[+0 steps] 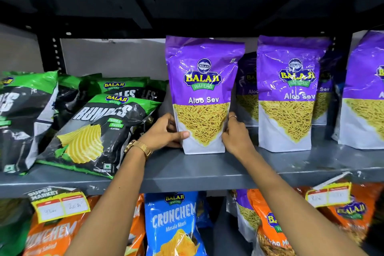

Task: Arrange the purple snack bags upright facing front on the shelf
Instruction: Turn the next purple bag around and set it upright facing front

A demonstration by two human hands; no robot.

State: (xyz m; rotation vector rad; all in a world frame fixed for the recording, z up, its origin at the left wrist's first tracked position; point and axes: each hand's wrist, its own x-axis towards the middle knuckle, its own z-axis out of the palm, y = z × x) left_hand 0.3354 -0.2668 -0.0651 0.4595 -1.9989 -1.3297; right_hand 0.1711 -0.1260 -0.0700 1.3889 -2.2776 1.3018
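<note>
Both hands clasp one purple Aloo Sev bag [202, 93] low down, left hand [166, 133] and right hand [235, 135] with fingers wrapped round its sides. It stands upright, front outward, on the grey shelf [207, 174]. Right of it stand more purple bags [287, 93]; left of it lean green-black chip bags [93, 129].

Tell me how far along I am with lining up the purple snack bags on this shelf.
Done: the second purple bag and the one at the right edge stand upright, fronts out. In hand: your left hand and right hand hold the leftmost purple bag by its lower sides, upright on the shelf. Left: let go; the half-hidden bags behind can't be judged.
</note>
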